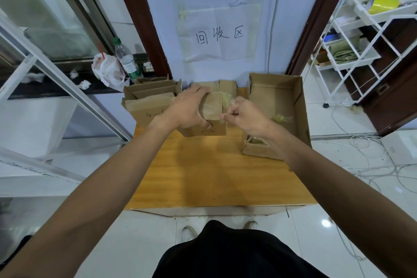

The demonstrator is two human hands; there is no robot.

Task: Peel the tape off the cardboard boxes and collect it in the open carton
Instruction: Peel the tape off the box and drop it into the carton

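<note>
A small closed cardboard box (213, 108) stands at the far middle of the wooden table (214, 176). My left hand (188, 109) grips the box from its left side, thumb down the front face. A strip of clear tape (226, 101) runs over the box top, partly lifted at its right end. My right hand (244, 116) pinches that lifted tape at the box's right edge. To the right lies the open carton (297, 106), with a crumpled wad of yellowish tape (282, 118) inside it.
Opened, flattened boxes (149, 101) stand at the table's far left, another box (226, 85) behind the held one. A plastic bottle (126, 58) and white bag (107, 70) sit on a dark ledge to the left. A white wire rack (361, 36) and floor cables (372, 165) are right.
</note>
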